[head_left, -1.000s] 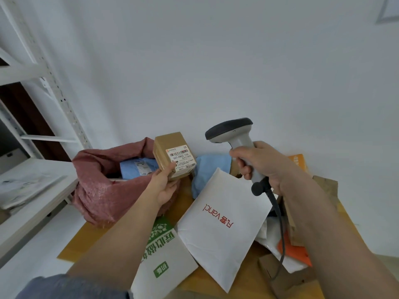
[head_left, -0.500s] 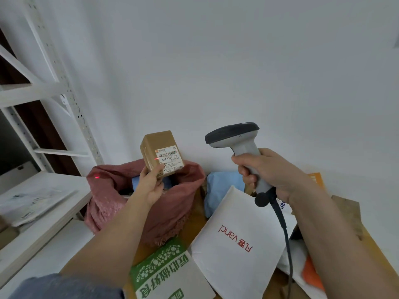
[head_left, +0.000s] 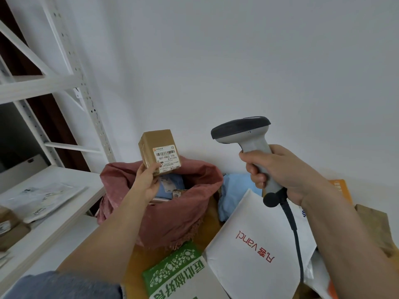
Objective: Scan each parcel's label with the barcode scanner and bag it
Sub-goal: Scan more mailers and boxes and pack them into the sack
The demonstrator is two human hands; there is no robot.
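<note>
- Left hand (head_left: 146, 182): raised above the sack, thumb and fingers pinching the lower corner of the box (head_left: 159, 151); label (head_left: 167, 157) facing the camera, barcode uppermost.
- Right hand (head_left: 285, 171): fingers wrapped tight round the grip of the scanner (head_left: 248, 139); dark head level with the box and turned toward it, open air between the two.
- Cable (head_left: 294, 229): hanging from the butt of the grip, below the right hand, trailing down along the right forearm over the white mailer.
- Sack (head_left: 172, 214): dusty red, mouth open, directly beneath the left hand; blue parcel (head_left: 170, 186) and other labelled pieces inside, partly hidden by the left hand and wrist.
- Blue bag (head_left: 232, 195): between the sack and the right hand, low, half covered by the white mailer.
- White mailer (head_left: 254, 244): red "vancl" print, lying flat below the right hand, overlapping its neighbours.
- Green-and-white parcel (head_left: 179, 275): between the two forearms, near the bottom edge, touching the foot of the sack.
- Orange packet (head_left: 341, 190) and brown paper bag (head_left: 375, 229): behind and right of the right wrist, partly blocked by the arm.
- Shelving (head_left: 71, 83): white metal, left of the left hand; lower shelf (head_left: 64, 210) carrying plastic mailers (head_left: 41, 197) and a brown box (head_left: 10, 225) at the far left.
- Wall (head_left: 237, 61): plain white, behind both hands.
</note>
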